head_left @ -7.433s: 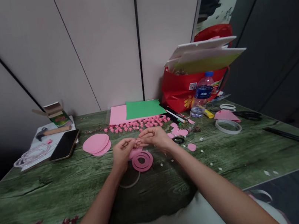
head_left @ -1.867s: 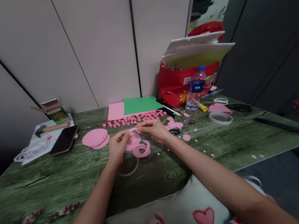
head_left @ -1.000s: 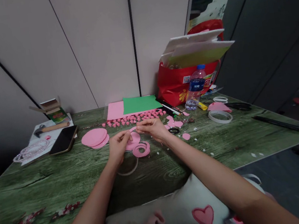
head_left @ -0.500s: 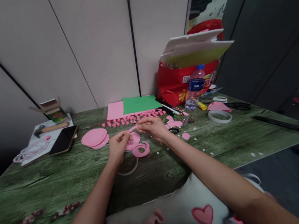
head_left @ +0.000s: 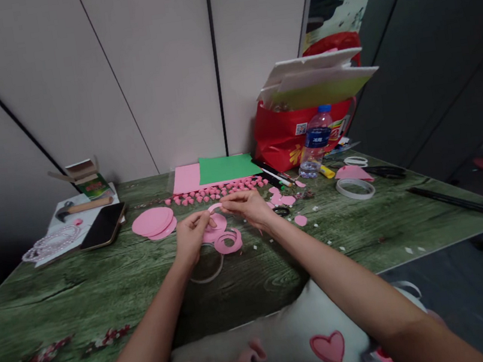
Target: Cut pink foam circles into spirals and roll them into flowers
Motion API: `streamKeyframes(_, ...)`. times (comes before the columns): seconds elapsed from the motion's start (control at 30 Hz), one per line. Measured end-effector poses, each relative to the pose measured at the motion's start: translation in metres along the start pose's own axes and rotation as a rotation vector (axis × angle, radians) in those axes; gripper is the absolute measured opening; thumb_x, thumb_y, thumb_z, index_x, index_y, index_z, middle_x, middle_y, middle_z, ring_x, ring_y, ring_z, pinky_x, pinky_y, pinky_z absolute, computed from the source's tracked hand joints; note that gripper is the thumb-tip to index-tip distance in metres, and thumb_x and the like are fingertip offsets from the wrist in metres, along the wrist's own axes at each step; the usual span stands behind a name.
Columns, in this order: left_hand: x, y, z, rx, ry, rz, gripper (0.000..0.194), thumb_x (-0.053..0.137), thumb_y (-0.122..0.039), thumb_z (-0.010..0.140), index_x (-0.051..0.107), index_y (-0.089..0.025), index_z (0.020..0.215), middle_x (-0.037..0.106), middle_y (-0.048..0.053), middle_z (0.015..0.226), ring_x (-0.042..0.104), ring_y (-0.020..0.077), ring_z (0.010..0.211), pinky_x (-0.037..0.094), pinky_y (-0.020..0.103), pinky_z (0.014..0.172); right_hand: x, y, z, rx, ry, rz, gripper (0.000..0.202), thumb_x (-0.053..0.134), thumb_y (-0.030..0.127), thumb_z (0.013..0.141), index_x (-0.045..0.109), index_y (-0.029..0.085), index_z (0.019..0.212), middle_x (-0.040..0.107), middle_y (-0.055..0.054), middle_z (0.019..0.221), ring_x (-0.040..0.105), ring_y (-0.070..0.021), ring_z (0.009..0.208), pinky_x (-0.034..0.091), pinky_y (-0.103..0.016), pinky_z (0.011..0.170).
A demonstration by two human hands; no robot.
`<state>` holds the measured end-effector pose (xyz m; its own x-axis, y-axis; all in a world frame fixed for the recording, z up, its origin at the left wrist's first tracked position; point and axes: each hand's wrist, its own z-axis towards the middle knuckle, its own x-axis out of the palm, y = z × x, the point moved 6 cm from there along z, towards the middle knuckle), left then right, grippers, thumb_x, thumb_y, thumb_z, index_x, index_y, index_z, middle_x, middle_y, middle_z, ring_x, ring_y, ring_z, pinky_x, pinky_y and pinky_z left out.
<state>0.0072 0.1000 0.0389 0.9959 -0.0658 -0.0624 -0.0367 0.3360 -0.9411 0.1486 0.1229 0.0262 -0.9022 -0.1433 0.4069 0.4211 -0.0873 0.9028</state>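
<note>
A thin curved pink paper strip [head_left: 215, 206] spans the gap between my two hands. My left hand [head_left: 192, 233] pinches one end of it, and my right hand [head_left: 245, 206] pinches the other. Just below them on the table lie pink paper pieces, among them a spiral-cut pink ring [head_left: 227, 242]. A pale ring [head_left: 210, 280], partly hidden by my left hand, lies nearer to me. Left of my hands is a stack of pink paper circles [head_left: 152, 222]. Behind them runs a row of small pink pieces [head_left: 202, 196].
Green sheet [head_left: 228, 168], red bag [head_left: 277, 133] and water bottle [head_left: 316, 142] stand or lie at the back. A roll of tape [head_left: 355, 189], scissors [head_left: 385, 171] and black rod [head_left: 462, 202] are to the right. On the left are a phone [head_left: 103, 226], hammer [head_left: 91, 205] and beads [head_left: 51, 244].
The pink strip between my hands now shows a more arched, paler side. My right hand has shifted very slightly; both hands keep their pinch.
</note>
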Motion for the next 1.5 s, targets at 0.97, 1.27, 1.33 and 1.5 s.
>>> streamKeyframes(0.97, 0.0027, 0.0053, -0.0015, -0.036, 0.046, 0.017, 0.022, 0.059, -0.034, 0.067, 0.064, -0.012, 0.068, 0.059, 0.002, 0.056, 0.053, 0.0116, 0.055, 0.04, 0.022, 0.056, 0.0025, 0.0069, -0.0041, -0.029, -0.019, -0.015, 0.025, 0.074, 0.024, 0.045, 0.065, 0.015, 0.067, 0.066, -0.002, 0.068, 0.06, -0.011, 0.062, 0.047, -0.03, 0.075)
streamKeyframes(1.27, 0.0032, 0.0049, -0.0022, -0.046, 0.048, 0.02, 0.023, 0.061, -0.035, 0.064, 0.065, -0.013, 0.067, 0.06, 0.002, 0.056, 0.053, 0.0117, 0.055, 0.039, 0.022, 0.055, -0.0002, 0.0052, -0.0024, -0.026, -0.038, -0.026, 0.025, 0.074, 0.023, 0.044, 0.062, 0.015, 0.064, 0.062, 0.001, 0.061, 0.057, -0.0095, 0.055, 0.048, -0.028, 0.067)
streamKeyframes(1.33, 0.0034, 0.0052, -0.0023, -0.043, 0.054, 0.027, 0.023, 0.061, -0.035, 0.064, 0.064, -0.013, 0.067, 0.06, 0.002, 0.057, 0.053, 0.0118, 0.055, 0.039, 0.022, 0.055, 0.0004, 0.0066, -0.0029, -0.034, -0.044, -0.029, 0.024, 0.074, 0.023, 0.044, 0.062, 0.015, 0.062, 0.061, 0.002, 0.06, 0.056, -0.0088, 0.054, 0.048, -0.027, 0.065)
streamKeyframes(1.5, 0.0026, 0.0073, -0.0013, -0.045, 0.05, 0.032, 0.023, 0.06, -0.035, 0.065, 0.064, -0.013, 0.067, 0.06, 0.002, 0.057, 0.053, 0.0116, 0.055, 0.04, 0.022, 0.055, 0.0012, 0.0077, -0.0037, -0.044, -0.045, -0.021, 0.022, 0.074, 0.022, 0.044, 0.063, 0.015, 0.062, 0.062, 0.001, 0.06, 0.056, -0.0082, 0.054, 0.048, -0.026, 0.064)
